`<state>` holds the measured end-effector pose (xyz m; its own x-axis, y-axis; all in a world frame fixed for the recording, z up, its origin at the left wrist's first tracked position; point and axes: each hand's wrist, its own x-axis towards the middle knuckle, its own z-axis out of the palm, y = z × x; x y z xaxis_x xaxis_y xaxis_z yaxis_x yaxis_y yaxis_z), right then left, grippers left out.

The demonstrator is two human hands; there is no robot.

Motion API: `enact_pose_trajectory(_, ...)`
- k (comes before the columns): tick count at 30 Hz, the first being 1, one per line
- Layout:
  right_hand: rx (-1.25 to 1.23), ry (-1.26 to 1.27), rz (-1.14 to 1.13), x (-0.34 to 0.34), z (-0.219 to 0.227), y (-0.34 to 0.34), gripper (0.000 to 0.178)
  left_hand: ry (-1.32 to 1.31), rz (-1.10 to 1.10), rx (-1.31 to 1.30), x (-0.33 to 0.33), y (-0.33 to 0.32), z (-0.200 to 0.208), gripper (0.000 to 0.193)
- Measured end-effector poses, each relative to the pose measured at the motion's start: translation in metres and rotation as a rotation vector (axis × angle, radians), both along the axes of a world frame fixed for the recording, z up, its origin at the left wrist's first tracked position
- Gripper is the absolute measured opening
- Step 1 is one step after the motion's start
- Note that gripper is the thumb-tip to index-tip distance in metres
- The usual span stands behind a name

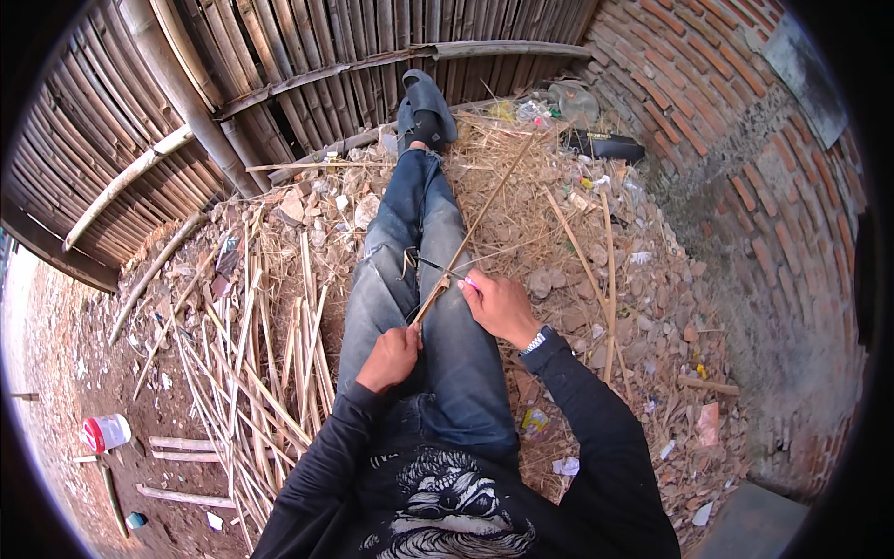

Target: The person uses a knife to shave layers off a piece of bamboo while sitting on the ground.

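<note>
A long thin bamboo strip (pixel 486 207) slants over my jeans (pixel 430 363), from my lap up to beyond my knees. My left hand (pixel 391 358) is closed around its lower end, where the strip looks split or frayed. My right hand (pixel 501 306) grips a small knife (pixel 443 271) with a pinkish handle mostly hidden by the fingers. Its dark, thin blade points left and meets the strip, or passes just behind it; I cannot tell which. A curled shaving (pixel 408 261) lies on my leg near the blade tip.
Many split bamboo strips (pixel 244 373) lie piled at my left. A red-and-white tub (pixel 106 433) stands farther left. Rubble and litter cover the ground. A bamboo wall (pixel 307 47) stands beyond my crossed feet in dark slippers (pixel 426 98), and a brick wall (pixel 764 205) rises at right.
</note>
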<state>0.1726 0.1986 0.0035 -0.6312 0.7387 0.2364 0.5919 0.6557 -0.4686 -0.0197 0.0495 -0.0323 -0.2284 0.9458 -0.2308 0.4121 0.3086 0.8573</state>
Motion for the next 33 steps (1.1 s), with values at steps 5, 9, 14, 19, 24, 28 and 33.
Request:
enact_pose_trajectory(5, -0.005, -0.068, 0.036, 0.002, -0.009, 0.006, 0.025, 0.011, -0.018, -0.055, -0.008, 0.0, -0.001, 0.051)
enact_pose_trajectory(9, 0.031, -0.11, 0.033, 0.001, -0.021, 0.007, 0.027, -0.01, -0.033, -0.114, -0.011, 0.003, 0.0, 0.056)
enact_pose_trajectory(14, 0.047, -0.199, 0.003, -0.002, -0.024, 0.001, 0.025, 0.008, -0.035, -0.069, -0.008, 0.003, 0.0, 0.05)
enact_pose_trajectory(19, 0.107, -0.287, -0.003, -0.005, -0.026, -0.004, 0.023, 0.338, -0.08, 0.247, 0.003, -0.005, -0.026, 0.039)
enact_pose_trajectory(24, 0.332, -0.409, 0.099, 0.002, -0.04, 0.01, 0.01, 0.19, -0.069, 0.116, 0.004, 0.004, -0.012, 0.035)
enact_pose_trajectory(28, 0.347, -0.402, 0.102, 0.001, -0.044, 0.021, 0.012, 0.16, -0.039, 0.094, 0.006, 0.007, -0.006, 0.044)
enact_pose_trajectory(33, 0.051, -0.009, -0.202, -0.008, -0.059, 0.026, 0.017, -0.019, -0.015, -0.024, 0.005, 0.017, -0.013, 0.052)
